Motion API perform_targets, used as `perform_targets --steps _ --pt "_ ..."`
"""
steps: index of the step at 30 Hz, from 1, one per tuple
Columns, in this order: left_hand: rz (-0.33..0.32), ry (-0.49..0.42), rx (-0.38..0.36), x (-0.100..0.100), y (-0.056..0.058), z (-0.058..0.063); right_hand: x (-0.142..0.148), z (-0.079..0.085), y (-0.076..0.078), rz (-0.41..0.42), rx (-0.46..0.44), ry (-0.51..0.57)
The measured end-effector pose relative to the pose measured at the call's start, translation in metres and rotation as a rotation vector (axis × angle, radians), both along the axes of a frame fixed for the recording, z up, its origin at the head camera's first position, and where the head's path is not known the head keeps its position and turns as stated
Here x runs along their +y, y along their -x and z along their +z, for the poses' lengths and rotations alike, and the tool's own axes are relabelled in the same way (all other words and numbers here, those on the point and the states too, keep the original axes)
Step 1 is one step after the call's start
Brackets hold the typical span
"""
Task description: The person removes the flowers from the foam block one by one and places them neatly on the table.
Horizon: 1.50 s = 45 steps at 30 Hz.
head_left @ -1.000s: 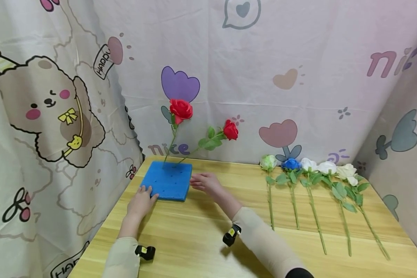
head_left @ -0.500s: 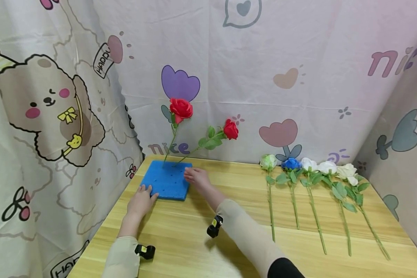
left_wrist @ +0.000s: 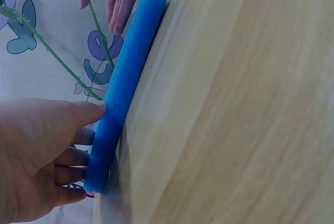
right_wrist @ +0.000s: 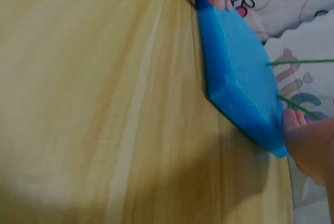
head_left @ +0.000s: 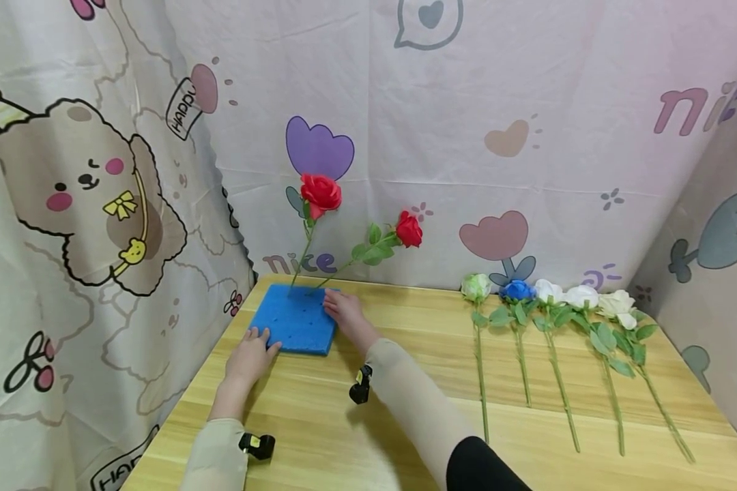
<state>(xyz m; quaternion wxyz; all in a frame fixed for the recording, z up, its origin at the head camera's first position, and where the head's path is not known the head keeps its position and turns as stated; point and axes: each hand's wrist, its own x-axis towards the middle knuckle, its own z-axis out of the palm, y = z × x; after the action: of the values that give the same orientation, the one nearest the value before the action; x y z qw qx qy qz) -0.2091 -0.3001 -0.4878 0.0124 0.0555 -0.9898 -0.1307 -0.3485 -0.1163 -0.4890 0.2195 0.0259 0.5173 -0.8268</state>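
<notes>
A blue foam block (head_left: 297,324) with small holes lies flat at the table's back left. Two red artificial roses stand in its back part: one rose (head_left: 321,194) nearly upright, the other rose (head_left: 409,229) leaning far right. My left hand (head_left: 247,361) rests on the block's front left corner; in the left wrist view its thumb (left_wrist: 90,112) touches the block's edge, fingers spread beside it. My right hand (head_left: 349,319) is at the block's back right corner, fingers together and fairly straight over the edge. In the right wrist view its thumb (right_wrist: 289,120) is beside the block.
On the table's right side several artificial roses lie in a row: a pale green one (head_left: 475,288), a blue one (head_left: 518,290) and white ones (head_left: 549,292), stems toward me. A printed curtain (head_left: 430,123) hangs behind the wooden table (head_left: 319,423).
My right hand has moved left and slightly back, from beside the block's right edge to its back right corner. The left hand and the red roses stay in place.
</notes>
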Motion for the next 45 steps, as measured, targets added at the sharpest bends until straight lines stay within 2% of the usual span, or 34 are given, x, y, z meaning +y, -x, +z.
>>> perform_targets --steps 7,13,22,32,36,45 --pt "0.016 -0.007 -0.010 -0.003 -0.003 -0.001 -0.007 -0.001 0.007 0.019 -0.023 0.027" --pt "-0.005 0.027 0.007 0.000 -0.004 -0.002 -0.013 -0.003 0.012 0.041 0.000 -0.014" --pt "0.013 0.004 -0.004 0.003 -0.003 -0.001 -0.021 -0.004 0.020 0.048 0.035 -0.015" --pt "0.017 0.002 0.010 0.004 -0.001 -0.003 -0.021 -0.005 0.024 0.098 0.050 -0.041" --pt "0.022 0.003 0.004 0.003 0.000 -0.005 -0.020 -0.004 0.023 0.086 0.068 -0.052" --pt "0.022 0.017 0.018 0.001 0.000 -0.005 -0.023 -0.005 0.020 0.001 0.125 -0.110"
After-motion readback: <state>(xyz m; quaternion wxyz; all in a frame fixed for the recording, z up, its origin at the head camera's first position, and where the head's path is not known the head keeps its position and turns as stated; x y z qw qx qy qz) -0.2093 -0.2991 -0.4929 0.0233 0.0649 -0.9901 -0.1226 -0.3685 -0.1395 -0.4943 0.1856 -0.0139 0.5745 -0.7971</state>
